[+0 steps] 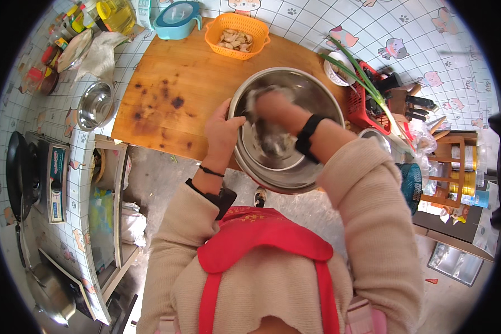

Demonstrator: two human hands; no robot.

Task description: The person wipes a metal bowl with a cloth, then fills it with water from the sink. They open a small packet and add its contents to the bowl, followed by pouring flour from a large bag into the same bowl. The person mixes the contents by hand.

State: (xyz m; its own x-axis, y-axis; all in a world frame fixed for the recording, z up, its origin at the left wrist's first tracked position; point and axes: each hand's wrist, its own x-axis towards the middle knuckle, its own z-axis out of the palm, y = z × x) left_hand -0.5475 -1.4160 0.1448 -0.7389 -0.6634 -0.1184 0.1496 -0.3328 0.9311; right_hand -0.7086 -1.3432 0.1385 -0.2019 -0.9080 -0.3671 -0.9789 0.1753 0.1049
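A large steel bowl (pixel 324 106) stands at the front edge of the wooden table. My left hand (pixel 222 132) grips its left rim, with the thumb over the edge and the fingers on the outer side. Inside the bowl is my right hand (pixel 275 107), smeared by motion, so its fingers do not show clearly. Some whitish, wet-looking stuff (pixel 277 146) lies in the bowl below that hand and partly under it. Another round steel rim shows within the bowl; whether it is a second, smaller bowl I cannot make out.
An orange basket (pixel 224 51) of pale slices sits at the back of the table (pixel 150 72), beside a blue-lidded container (pixel 178 19). To the right are a white bowl (pixel 339 72), green onions (pixel 373 92) and a red basket (pixel 362 108). A steel bowl (pixel 96 106) and wok (pixel 18 175) stand left.
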